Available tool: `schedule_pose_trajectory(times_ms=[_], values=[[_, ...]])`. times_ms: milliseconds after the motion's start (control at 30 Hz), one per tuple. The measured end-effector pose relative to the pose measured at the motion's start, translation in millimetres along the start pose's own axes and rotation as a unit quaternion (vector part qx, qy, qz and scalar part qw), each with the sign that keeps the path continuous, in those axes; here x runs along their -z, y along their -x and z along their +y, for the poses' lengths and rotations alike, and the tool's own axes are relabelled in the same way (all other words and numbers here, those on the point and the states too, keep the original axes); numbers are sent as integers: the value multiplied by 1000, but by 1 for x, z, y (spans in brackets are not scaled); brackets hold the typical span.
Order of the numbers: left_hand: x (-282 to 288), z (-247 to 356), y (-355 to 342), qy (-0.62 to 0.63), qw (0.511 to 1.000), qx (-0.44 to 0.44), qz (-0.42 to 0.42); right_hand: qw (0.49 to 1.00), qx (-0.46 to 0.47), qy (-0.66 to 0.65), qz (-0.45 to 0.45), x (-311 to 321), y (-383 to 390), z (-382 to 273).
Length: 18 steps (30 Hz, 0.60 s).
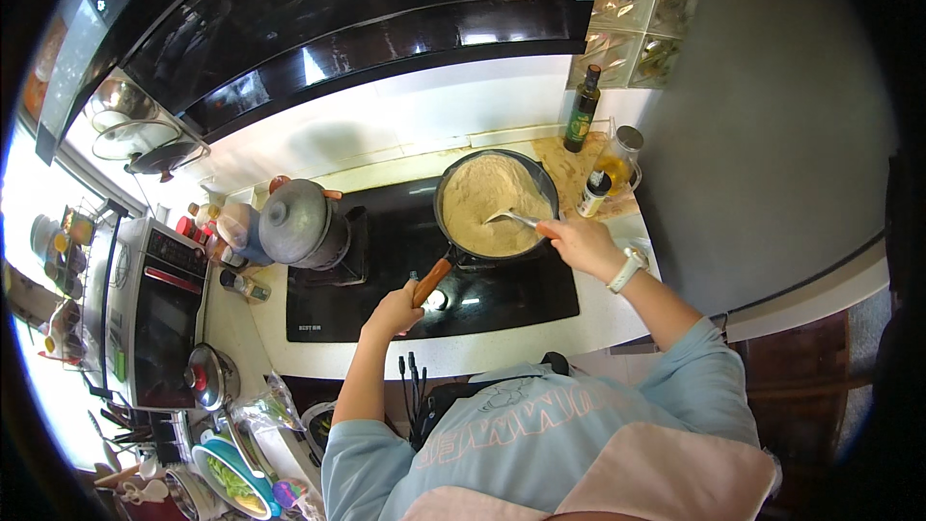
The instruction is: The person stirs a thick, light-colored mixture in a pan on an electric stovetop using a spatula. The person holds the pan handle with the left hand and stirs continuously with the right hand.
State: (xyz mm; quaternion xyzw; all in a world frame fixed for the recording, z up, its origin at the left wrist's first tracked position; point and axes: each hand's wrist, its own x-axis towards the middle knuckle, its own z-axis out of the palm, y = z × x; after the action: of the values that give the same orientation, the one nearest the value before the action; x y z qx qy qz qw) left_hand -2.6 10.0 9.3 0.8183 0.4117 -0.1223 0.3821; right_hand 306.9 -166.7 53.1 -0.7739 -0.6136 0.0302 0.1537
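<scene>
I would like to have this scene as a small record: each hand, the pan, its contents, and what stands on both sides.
Left hand: grips the wooden handle
Right hand: holds a utensil, its tip in the powder
Pan: dark, on the stove
Contents: tan powder
Left of pan: lidded pot
Right of pan: dark bottle, jug

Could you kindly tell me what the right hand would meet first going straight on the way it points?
Probably the black pan, at its right rim; depth is unclear, so the right hand may pass above.
</scene>
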Motion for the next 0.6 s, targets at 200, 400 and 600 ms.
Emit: schedule_pose_trajectory(times_ms=[200, 400, 600], values=[[-5, -3, 0, -7, 1000, -12, 7, 997, 42, 31, 65, 47, -29, 1], [-9, -5, 0, 3, 1000, -10, 13, 978, 29, 208, 0, 21, -90, -4], [-13, -4, 0, -7, 1000, 2, 5, 963, -13, 229, -142, 24, -124, 1]])
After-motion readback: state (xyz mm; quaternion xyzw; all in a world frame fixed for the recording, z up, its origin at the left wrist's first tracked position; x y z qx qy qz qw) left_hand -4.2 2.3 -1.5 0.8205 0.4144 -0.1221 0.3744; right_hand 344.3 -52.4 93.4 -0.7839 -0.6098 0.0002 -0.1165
